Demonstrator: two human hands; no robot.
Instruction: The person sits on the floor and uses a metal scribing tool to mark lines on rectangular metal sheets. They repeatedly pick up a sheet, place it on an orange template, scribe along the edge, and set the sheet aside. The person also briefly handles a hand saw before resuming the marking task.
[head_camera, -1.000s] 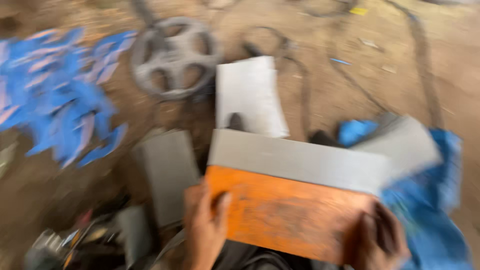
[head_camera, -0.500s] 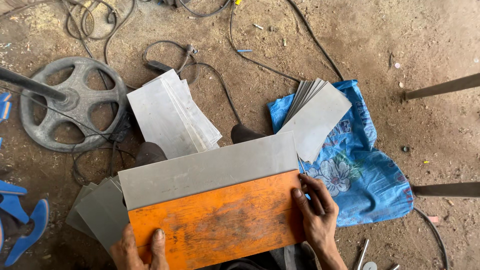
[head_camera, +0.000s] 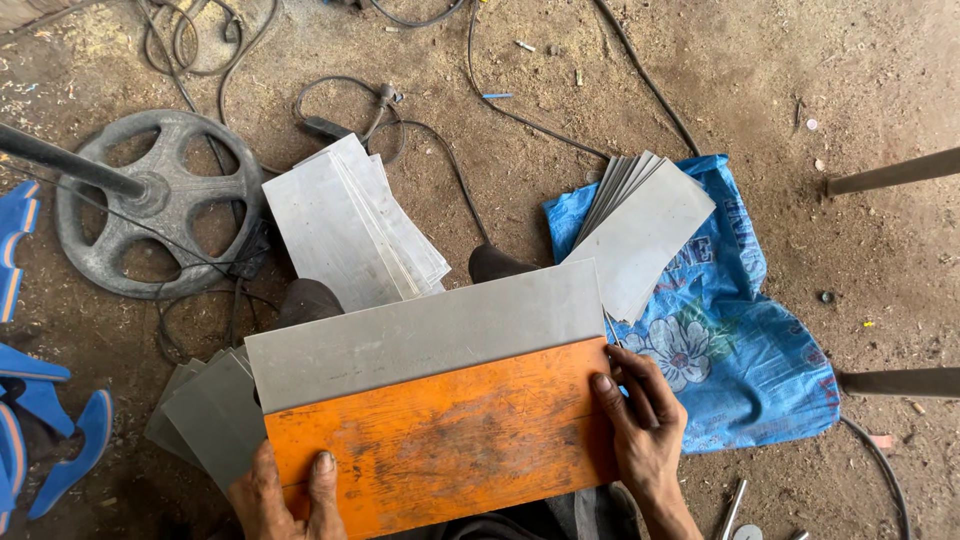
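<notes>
Both the left hand (head_camera: 285, 495) and right hand (head_camera: 645, 425) are bare, without gloves or sleeves.

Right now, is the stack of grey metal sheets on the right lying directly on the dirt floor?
No, the stack of grey sheets lies on a blue printed sack spread over the dirt.

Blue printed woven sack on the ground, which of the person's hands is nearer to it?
Right. The right hand grips the orange board's end beside the blue sack; the left hand holds the far end.
</notes>
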